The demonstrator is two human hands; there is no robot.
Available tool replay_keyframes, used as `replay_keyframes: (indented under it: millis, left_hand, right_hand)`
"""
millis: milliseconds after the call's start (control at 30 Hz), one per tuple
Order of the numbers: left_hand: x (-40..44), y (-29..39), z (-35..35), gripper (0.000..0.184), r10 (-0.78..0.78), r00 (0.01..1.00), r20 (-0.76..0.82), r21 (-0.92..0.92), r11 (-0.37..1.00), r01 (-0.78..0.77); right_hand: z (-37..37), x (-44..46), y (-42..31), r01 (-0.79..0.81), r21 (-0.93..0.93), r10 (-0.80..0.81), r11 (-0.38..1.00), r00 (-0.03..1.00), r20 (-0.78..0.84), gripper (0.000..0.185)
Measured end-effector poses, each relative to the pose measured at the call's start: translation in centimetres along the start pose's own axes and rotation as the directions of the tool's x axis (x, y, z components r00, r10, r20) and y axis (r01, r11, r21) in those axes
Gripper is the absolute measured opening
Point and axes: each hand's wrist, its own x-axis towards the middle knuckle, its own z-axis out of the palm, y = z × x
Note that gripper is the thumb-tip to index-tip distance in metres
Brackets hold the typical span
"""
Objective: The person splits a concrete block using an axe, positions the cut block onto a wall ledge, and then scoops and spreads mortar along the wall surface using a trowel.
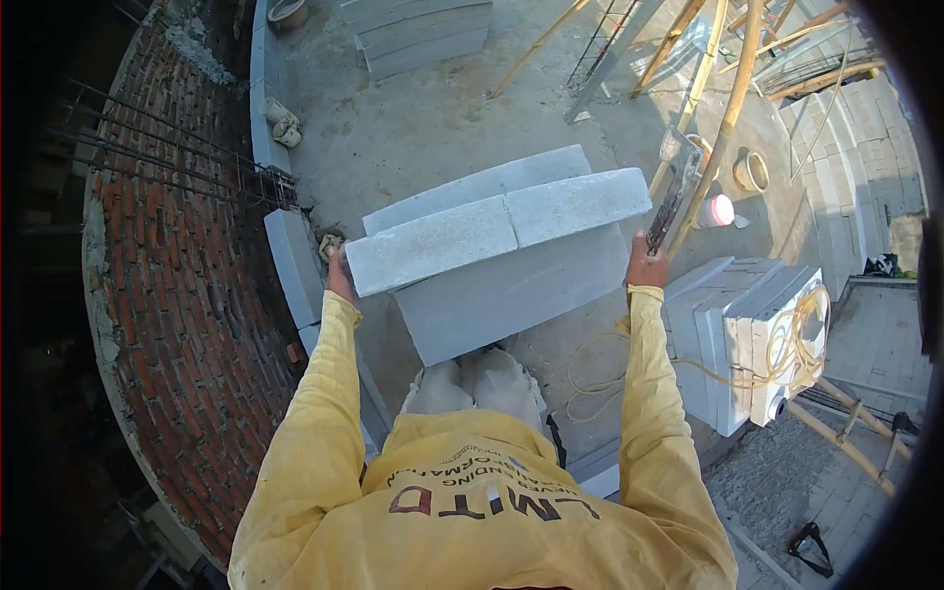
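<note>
Two pale lightweight concrete blocks, the left block (433,244) and the right block (580,208), lie end to end in front of me. Behind them shows another pale block (482,185), and below them is a broad block face (516,295). My left hand (340,275) is closed against the left block's outer end, its fingertips partly hidden. Close to the right side of the blocks, my right hand (646,264) is closed around the lower end of a long, mortar-smeared tool (671,192). The tool's flat, pale end points away from me; its exact kind is unclear.
A brick wall (187,295) with protruding rebar runs along the left. At right stands a block stack (733,334) with a coiled yellow hose (801,339) on it. Bamboo poles (733,108), a pink-and-white bucket (718,210) and more stacked blocks (418,34) stand farther off.
</note>
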Motion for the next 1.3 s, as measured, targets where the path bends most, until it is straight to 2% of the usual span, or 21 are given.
replay_keyframes:
  millis: [133, 167, 233, 367, 467, 533, 567, 600, 633, 700, 733, 833, 933, 1033, 1133, 1200, 1267, 1300]
  left_hand:
    - [1.8, -0.8, -0.6, 0.062, -0.045, 0.999, -0.016, -0.016, 0.999, 0.045]
    - [2.6, -1.0, -1.0, 0.061, -0.075, 0.993, 0.088, -0.081, 0.993, 0.082]
    - [3.9, -1.4, -1.7, 0.059, -0.108, 0.949, 0.296, -0.199, 0.965, 0.172]
    - [3.0, -0.9, -2.0, 0.056, -0.177, 0.971, 0.161, -0.164, 0.965, 0.203]
    - [2.8, -1.2, -2.4, 0.055, -0.177, 0.978, 0.109, -0.175, 0.965, 0.194]
    - [0.3, -0.7, -1.4, 0.055, -0.194, 0.981, 0.012, -0.171, 0.966, 0.194]
    - [-0.5, -0.7, -1.8, 0.055, -0.216, 0.976, -0.029, -0.111, 0.971, 0.212]
    - [-1.0, -0.5, -2.0, 0.055, -0.231, 0.971, -0.067, -0.05, 0.972, 0.228]
    - [-1.2, -0.3, -2.4, 0.055, -0.245, 0.964, -0.103, 0.014, 0.969, 0.248]
    - [-1.8, -1.5, -3.5, 0.057, -0.235, 0.966, -0.108, 0.016, 0.971, 0.238]
    - [-2.0, -2.3, -4.1, 0.057, -0.237, 0.965, -0.11, 0.016, 0.971, 0.24]
    - [-3.2, -2.4, -3.1, 0.061, -0.373, 0.925, -0.071, -0.199, 0.914, 0.354]
    - [-2.6, -0.8, -1.3, 0.061, -0.425, 0.884, -0.196, -0.184, 0.901, 0.392]
    - [-0.6, -1.5, -1.1, 0.057, -0.179, 0.892, -0.416, 0.025, 0.978, 0.208]
    - [0.4, -1.5, -0.6, 0.043, -0.136, 0.875, -0.465, 0.121, 0.969, 0.214]
    - [2.7, -2.8, -3.3, 0.038, -0.156, 0.893, -0.423, 0.165, 0.955, 0.245]
    - [3.5, -3.3, -4.0, 0.034, -0.186, 0.896, -0.403, 0.191, 0.94, 0.281]
    - [3.2, -3.2, -3.4, 0.032, -0.204, 0.891, -0.405, 0.194, 0.934, 0.301]
  right_hand:
    - [3.0, 10.1, 8.4, -0.198, 0.06, 0.205, 0.978, 0.97, -0.133, 0.05]
    - [3.7, 11.4, 9.5, -0.256, 0.069, 0.264, 0.964, 0.951, -0.162, 0.054]
    - [4.7, 12.6, 10.1, -0.319, 0.213, 0.348, 0.924, 0.93, -0.119, 0.059]
    - [4.8, 11.7, 6.6, -0.479, 0.467, 0.512, 0.743, 0.857, 0.064, 0.067]
    - [4.7, 13.8, 5.8, -0.506, 0.344, 0.516, 0.791, 0.854, 0.071, 0.068]
    - [3.5, 14.7, 2.4, -0.464, 0.171, 0.453, 0.869, 0.886, 0.098, 0.071]
    - [3.5, 14.9, 1.1, -0.433, 0.084, 0.422, 0.897, 0.898, 0.122, 0.073]
    - [4.5, 15.5, 2.0, -0.367, 0.004, 0.366, 0.93, 0.929, 0.059, 0.072]
    - [5.2, 16.2, 2.6, -0.307, -0.082, 0.314, 0.948, 0.943, 0.106, 0.07]
    - [6.1, 17.1, 3.7, -0.173, -0.252, 0.226, 0.952, 0.953, 0.199, 0.069]
    - [6.7, 17.6, 4.1, -0.165, -0.261, 0.225, 0.951, 0.949, 0.222, 0.065]
    - [9.4, 18.6, 4.4, -0.116, -0.385, 0.197, 0.916, 0.964, 0.179, 0.063]
    - [11.2, 18.5, 1.9, -0.019, -0.458, 0.138, 0.889, 0.964, 0.227, 0.062]
    - [12.5, 18.8, 1.7, 0.05, -0.462, 0.094, 0.885, 0.955, 0.283, 0.06]
    - [12.3, 18.4, 1.4, 0.157, -0.46, 0.014, 0.874, 0.938, 0.346, 0.058]
    - [11.1, 15.3, 0.5, 0.129, -0.393, 0.001, 0.911, 0.95, 0.313, 0.055]
    - [9.0, 9.5, -0.2, 0.189, -0.143, -0.149, 0.972, 0.956, 0.251, 0.046]
    - [8.9, 6.7, 1.5, 0.091, 0.17, -0.133, 0.981, 0.957, 0.257, 0.036]
